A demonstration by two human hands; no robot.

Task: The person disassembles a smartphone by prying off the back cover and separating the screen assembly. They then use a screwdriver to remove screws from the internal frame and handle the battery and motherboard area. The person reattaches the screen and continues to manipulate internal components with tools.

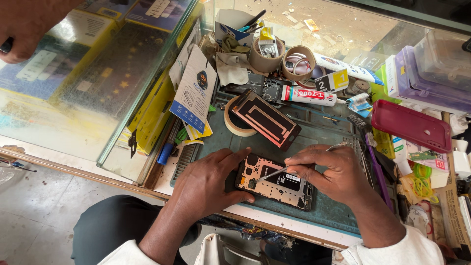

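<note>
Gripping tweezers [273,173], right hand [327,172] probes opened phone [275,182].

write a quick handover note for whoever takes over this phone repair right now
Left hand steadies the opened phone on the green mat by its left edge.
Right hand holds metal tweezers, tips down on the phone's insides.
Done: the phone is open, and a screen panel lies apart on a tape roll.
Left: the inside work goes on; the phone is not yet closed. A glue tube lies behind.
</note>
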